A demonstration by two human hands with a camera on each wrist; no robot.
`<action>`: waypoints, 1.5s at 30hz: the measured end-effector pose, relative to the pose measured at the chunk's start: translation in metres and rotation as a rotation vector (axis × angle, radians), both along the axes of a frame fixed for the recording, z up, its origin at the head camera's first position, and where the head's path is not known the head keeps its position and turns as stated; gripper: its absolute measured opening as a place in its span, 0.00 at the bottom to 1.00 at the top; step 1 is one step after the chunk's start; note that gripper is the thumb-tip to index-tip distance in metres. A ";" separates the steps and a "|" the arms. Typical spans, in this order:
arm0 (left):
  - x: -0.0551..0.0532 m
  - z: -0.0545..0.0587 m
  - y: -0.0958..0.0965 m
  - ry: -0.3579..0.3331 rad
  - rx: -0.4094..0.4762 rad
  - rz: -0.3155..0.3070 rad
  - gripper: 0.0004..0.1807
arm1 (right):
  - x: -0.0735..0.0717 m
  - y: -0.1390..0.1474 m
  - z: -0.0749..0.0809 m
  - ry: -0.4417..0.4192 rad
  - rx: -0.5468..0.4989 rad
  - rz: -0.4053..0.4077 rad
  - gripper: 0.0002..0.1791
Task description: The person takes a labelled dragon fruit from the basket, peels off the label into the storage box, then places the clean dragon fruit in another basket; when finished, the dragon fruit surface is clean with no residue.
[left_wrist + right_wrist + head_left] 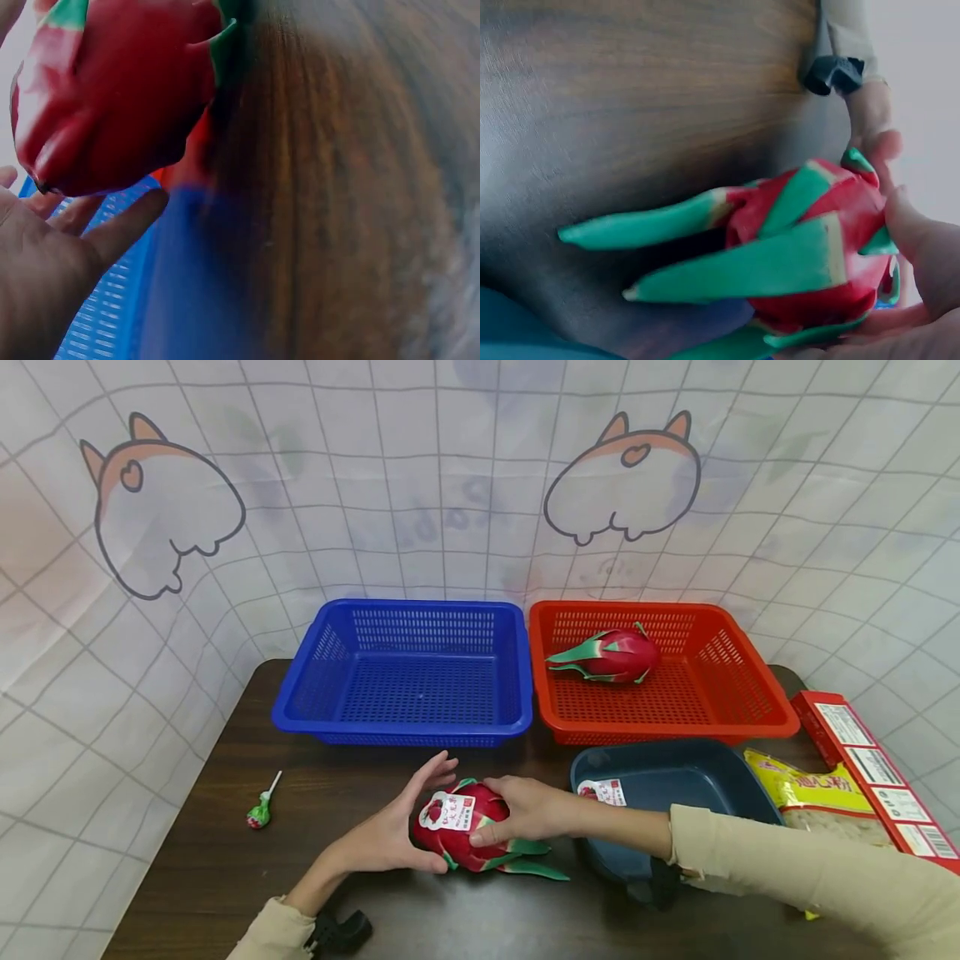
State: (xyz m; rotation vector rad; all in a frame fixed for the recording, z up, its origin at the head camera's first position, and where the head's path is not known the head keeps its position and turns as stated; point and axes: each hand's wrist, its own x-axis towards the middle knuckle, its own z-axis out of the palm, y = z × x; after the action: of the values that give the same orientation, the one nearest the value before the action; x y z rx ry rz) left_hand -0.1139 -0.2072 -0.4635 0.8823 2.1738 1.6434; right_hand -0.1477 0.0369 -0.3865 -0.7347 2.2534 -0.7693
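Observation:
A red toy dragon fruit (468, 852) with green leaf tips and a white label lies over the dark table, between both hands. My right hand (531, 810) grips its right side, thumb in front and fingers behind, as the right wrist view also shows. The left hand (382, 835) is at its left end, thumb and fingers spread apart around it. In the left wrist view the left fingers (127, 225) extend loosely below the rounded end of the fruit. A second dragon fruit (626, 655) lies inside the red basket (667, 729), at its left.
A blue basket (405, 727) stands left of the red one. Before the red basket is a dark blue bin (675, 760) with a similar white label (611, 792). At right are a yellow noodle bag (825, 797) and a red box (821, 739). A lollipop (258, 812) lies at left.

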 end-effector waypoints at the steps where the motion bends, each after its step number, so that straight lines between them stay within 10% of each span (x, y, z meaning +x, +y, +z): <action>1: 0.000 -0.002 0.000 -0.020 0.007 -0.005 0.63 | 0.001 0.001 0.000 0.036 0.001 -0.005 0.44; 12: 0.001 -0.016 0.006 -0.170 0.038 0.023 0.52 | 0.015 0.003 -0.004 0.277 -0.101 -0.114 0.34; 20: 0.001 -0.024 0.008 -0.101 0.061 0.061 0.49 | 0.020 -0.002 -0.001 0.477 -0.127 -0.049 0.27; 45: 0.001 -0.025 0.009 -0.095 0.100 0.047 0.49 | 0.015 -0.022 0.001 0.581 -0.094 0.040 0.15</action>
State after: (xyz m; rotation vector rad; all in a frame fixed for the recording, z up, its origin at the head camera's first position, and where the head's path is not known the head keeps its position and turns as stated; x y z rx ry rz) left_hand -0.1131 -0.1981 -0.4887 0.7679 2.0800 1.7922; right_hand -0.1330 0.0153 -0.3852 -1.1635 2.7124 -0.7095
